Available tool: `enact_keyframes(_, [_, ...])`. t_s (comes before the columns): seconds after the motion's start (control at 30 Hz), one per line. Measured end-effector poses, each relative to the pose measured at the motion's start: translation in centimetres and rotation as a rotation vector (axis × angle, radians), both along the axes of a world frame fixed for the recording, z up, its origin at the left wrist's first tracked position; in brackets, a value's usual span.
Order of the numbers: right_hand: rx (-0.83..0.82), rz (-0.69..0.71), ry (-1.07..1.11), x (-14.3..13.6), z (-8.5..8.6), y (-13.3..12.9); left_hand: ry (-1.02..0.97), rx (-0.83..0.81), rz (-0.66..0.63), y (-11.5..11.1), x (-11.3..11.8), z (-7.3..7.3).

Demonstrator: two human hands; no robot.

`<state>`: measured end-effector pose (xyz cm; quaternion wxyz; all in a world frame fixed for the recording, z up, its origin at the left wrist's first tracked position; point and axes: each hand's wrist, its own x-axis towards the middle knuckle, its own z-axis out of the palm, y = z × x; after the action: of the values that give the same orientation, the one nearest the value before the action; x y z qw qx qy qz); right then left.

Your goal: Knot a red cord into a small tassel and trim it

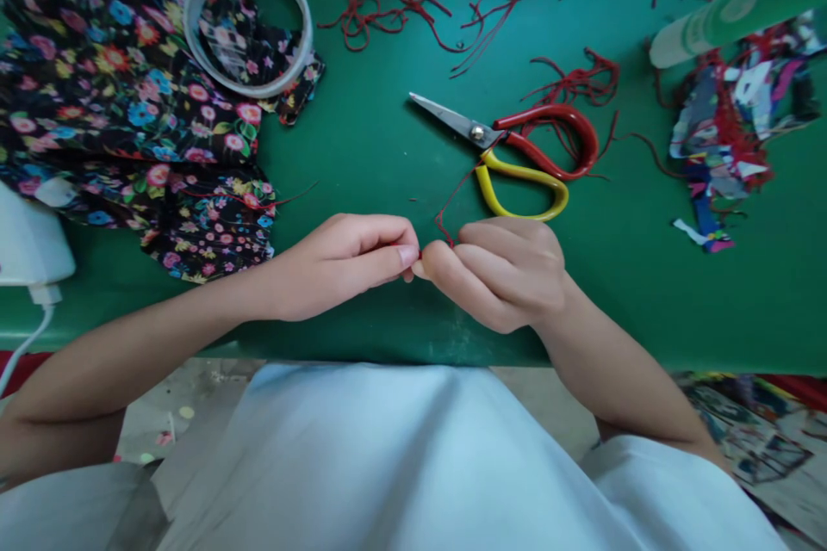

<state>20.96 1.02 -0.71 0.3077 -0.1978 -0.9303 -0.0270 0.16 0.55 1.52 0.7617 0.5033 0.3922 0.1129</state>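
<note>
My left hand [352,263] is closed in a pinch near the table's front edge, its fingertips meeting those of my right hand [504,271]. The right hand's fingers are curled. A thin red cord [441,219] runs from between the two hands up toward the scissors; its end in the fingers is mostly hidden. Just beyond the right hand lie scissors [478,134] with one red and one yellow handle, their blades pointing up and left. Small bundles of red cord [585,79] lie behind the handles.
Black floral fabric [122,95] covers the left of the green table [362,138], with a tape roll [194,13] on it. More red cords [381,4] lie at the back. A green-and-white bottle [711,26] and fabric scraps [724,138] are at right, a white device [29,237] at left.
</note>
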Motion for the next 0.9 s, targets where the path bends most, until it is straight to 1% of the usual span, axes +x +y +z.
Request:
enact_keyframes(0.07, [0.011,-0.018,-0.025,0.04,0.01,0.06,0.054,0.115,0.017,-0.07,-0.03,0.0])
enact_keyframes(0.13, [-0.026,-0.033,-0.05,0.06,-0.11,0.04,0.129,0.298,0.018,-0.12,0.0,-0.12])
enact_keyframes(0.23, [-0.178,-0.042,-0.085,0.08,-0.4,-0.11,0.206,0.602,-0.02,-0.12,0.07,-0.49])
enact_keyframes(0.27, [-0.243,-0.038,-0.084,0.08,-0.5,-0.17,0.212,0.675,-0.04,-0.11,0.07,-0.61])
enact_keyframes(0.33, [-0.375,-0.026,-0.036,0.08,-0.68,-0.23,0.211,0.763,-0.073,-0.1,0.04,-0.8])
enact_keyframes(0.4, [-0.502,-0.009,0.041,0.05,-0.75,-0.2,0.21,0.797,-0.082,-0.1,-0.01,-0.84])
enact_keyframes(0.47, [-0.619,0.014,0.104,0.02,-0.7,-0.08,0.208,0.796,-0.071,-0.1,-0.01,-0.71])
enact_keyframes(0.6, [-0.804,0.025,0.145,0.0,-0.34,0.08,0.166,0.762,-0.024,-0.08,0.17,-0.23])
enact_keyframes(0.73, [-0.896,-0.009,0.186,-0.01,-0.02,-0.1,0.126,0.769,0.01,-0.13,0.23,0.01])
enact_keyframes(0.9, [-0.943,-0.045,0.21,-0.19,0.24,-0.31,0.126,0.872,0.018,-0.27,-0.05,-0.34])
